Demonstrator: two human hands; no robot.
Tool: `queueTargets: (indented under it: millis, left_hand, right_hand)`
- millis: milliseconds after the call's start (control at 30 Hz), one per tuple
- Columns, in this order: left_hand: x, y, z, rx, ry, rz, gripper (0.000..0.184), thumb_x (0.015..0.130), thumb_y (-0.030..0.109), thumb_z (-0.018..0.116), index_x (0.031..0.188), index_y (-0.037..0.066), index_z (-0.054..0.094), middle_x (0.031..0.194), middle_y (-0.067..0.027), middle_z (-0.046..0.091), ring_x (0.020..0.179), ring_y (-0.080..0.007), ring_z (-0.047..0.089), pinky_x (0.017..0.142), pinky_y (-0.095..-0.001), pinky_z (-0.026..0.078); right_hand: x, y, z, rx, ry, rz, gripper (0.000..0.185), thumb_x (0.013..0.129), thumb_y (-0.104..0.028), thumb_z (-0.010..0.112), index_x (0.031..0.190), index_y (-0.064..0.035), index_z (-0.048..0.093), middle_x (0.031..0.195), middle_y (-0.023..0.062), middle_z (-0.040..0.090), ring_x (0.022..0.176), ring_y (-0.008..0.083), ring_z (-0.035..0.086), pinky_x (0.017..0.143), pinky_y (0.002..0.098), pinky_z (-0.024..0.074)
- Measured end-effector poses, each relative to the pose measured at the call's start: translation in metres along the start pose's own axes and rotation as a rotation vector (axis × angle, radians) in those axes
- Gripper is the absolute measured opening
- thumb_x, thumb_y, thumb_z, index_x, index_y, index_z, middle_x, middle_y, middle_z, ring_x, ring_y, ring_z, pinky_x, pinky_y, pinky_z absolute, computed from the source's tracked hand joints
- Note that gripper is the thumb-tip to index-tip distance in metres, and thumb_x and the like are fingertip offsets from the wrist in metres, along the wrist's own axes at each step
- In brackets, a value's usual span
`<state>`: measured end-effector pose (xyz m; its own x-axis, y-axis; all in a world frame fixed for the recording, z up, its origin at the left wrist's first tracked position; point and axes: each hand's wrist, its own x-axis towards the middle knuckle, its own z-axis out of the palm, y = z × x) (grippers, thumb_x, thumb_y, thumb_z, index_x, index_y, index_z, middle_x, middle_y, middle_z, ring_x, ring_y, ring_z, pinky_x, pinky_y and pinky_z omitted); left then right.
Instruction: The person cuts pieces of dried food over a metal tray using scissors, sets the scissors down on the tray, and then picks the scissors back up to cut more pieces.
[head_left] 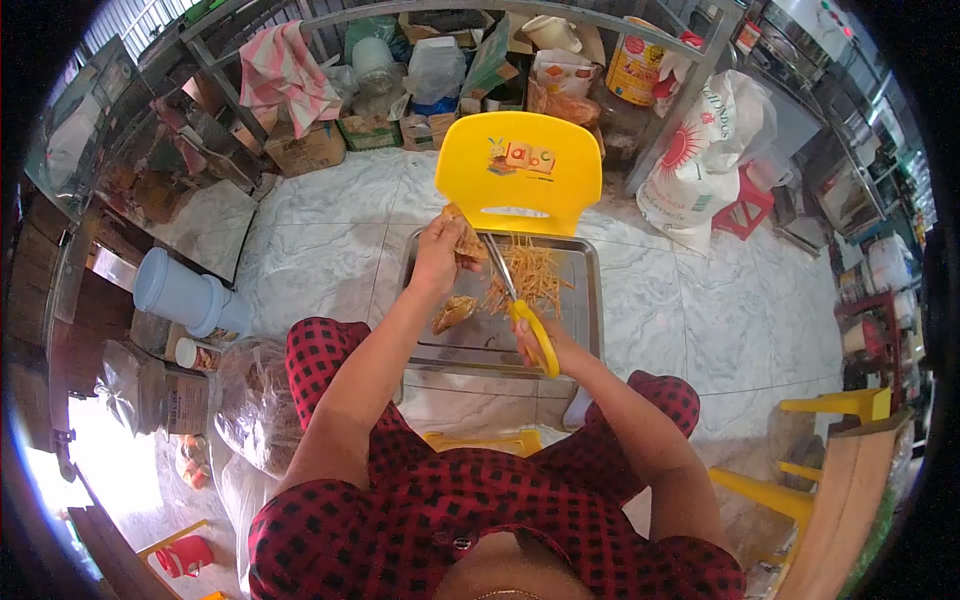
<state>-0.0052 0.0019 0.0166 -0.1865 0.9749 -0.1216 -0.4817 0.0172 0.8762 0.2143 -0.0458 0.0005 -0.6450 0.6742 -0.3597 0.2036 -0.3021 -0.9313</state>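
Observation:
My left hand (437, 256) grips a brown, folded food piece (466, 240) above the left part of a metal tray (593, 330). In my right hand (540, 340) are yellow-handled scissors (507, 278), their blades pointing up and left, close beside the brown piece. Thin golden strips (533, 272) lie heaped on the tray under and right of the blades. Another brown piece (455, 314) rests on the tray below my left hand. The tray sits on a yellow chair or small table, whose yellow back (519, 165) stands beyond it.
Boxes and bags (437, 72) line a shelf at the back. A white sack (700, 165) stands at the back right, near a red stool (745, 205). Light blue buckets (185, 293) and a clear plastic bag (258, 405) are on the left. Yellow stool parts (835, 404) show at right.

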Motion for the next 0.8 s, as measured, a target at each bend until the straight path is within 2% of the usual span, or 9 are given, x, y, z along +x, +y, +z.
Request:
queueTargets:
  millis: [67, 167, 300, 400, 567, 700, 800]
  left_hand:
    - [0.003, 0.002, -0.002, -0.049, 0.012, 0.029, 0.015, 0.091, 0.019, 0.047, 0.099, 0.007, 0.051, 0.072, -0.0049, 0.057, 0.052, -0.0151, 0.057, 0.04, -0.0277, 0.048]
    - [0.009, -0.005, -0.013, 0.024, -0.03, 0.055, 0.024, 0.091, 0.023, 0.047, 0.108, 0.005, 0.049, 0.08, -0.0054, 0.06, 0.055, -0.0145, 0.059, 0.039, -0.0252, 0.048]
    - [0.008, -0.009, -0.011, 0.067, -0.018, 0.042, 0.023, 0.092, 0.022, 0.047, 0.107, 0.005, 0.05, 0.078, -0.005, 0.06, 0.053, -0.0143, 0.058, 0.039, -0.025, 0.047]
    - [0.002, -0.008, -0.003, 0.067, -0.037, 0.014, 0.022, 0.092, 0.021, 0.045, 0.107, 0.006, 0.051, 0.075, -0.0054, 0.059, 0.053, -0.0136, 0.057, 0.039, -0.0256, 0.047]
    - [0.001, -0.013, -0.001, 0.07, -0.027, 0.02, 0.022, 0.092, 0.021, 0.045, 0.108, 0.006, 0.051, 0.074, -0.006, 0.06, 0.05, -0.0134, 0.056, 0.039, -0.025, 0.046]
    - [0.005, -0.018, -0.007, 0.065, -0.052, 0.006, 0.025, 0.091, 0.022, 0.047, 0.111, 0.006, 0.048, 0.077, -0.0059, 0.06, 0.05, -0.0147, 0.057, 0.038, -0.0252, 0.047]
    - [0.006, -0.018, -0.008, 0.07, -0.026, -0.008, 0.027, 0.091, 0.022, 0.047, 0.112, 0.005, 0.046, 0.077, -0.0069, 0.06, 0.048, -0.0155, 0.057, 0.039, -0.0262, 0.047]
  right_hand:
    - [0.001, 0.0, 0.001, -0.183, -0.021, -0.079, 0.048, 0.086, -0.045, 0.051, 0.112, -0.0041, 0.042, 0.071, 0.0016, 0.047, 0.055, 0.0097, 0.048, 0.05, 0.0246, 0.0444]
    - [-0.003, -0.006, 0.003, -0.139, -0.056, -0.01, 0.049, 0.088, -0.045, 0.049, 0.113, -0.0037, 0.041, 0.074, 0.0019, 0.047, 0.055, 0.0099, 0.047, 0.05, 0.0241, 0.0443]
    - [-0.006, -0.011, 0.006, -0.081, -0.076, -0.031, 0.05, 0.088, -0.046, 0.047, 0.114, -0.0037, 0.041, 0.075, 0.0018, 0.048, 0.056, 0.0096, 0.047, 0.051, 0.0237, 0.0443]
    - [-0.005, -0.012, 0.007, -0.082, -0.036, -0.024, 0.049, 0.088, -0.046, 0.049, 0.113, -0.0047, 0.042, 0.071, 0.0001, 0.047, 0.054, 0.0084, 0.046, 0.049, 0.0233, 0.0437]
    - [-0.004, -0.005, 0.006, -0.035, 0.012, 0.025, 0.045, 0.086, -0.043, 0.054, 0.109, -0.0046, 0.048, 0.056, -0.0034, 0.041, 0.046, 0.0079, 0.044, 0.043, 0.024, 0.0413]
    - [-0.006, -0.004, 0.006, 0.013, 0.064, 0.031, 0.046, 0.084, -0.043, 0.057, 0.107, -0.0039, 0.051, 0.055, -0.0027, 0.042, 0.044, 0.0082, 0.044, 0.041, 0.0239, 0.0396]
    - [-0.011, -0.014, 0.009, -0.073, 0.106, 0.063, 0.045, 0.082, -0.042, 0.06, 0.104, -0.0042, 0.054, 0.056, -0.0026, 0.043, 0.044, 0.0077, 0.043, 0.04, 0.0234, 0.0377]
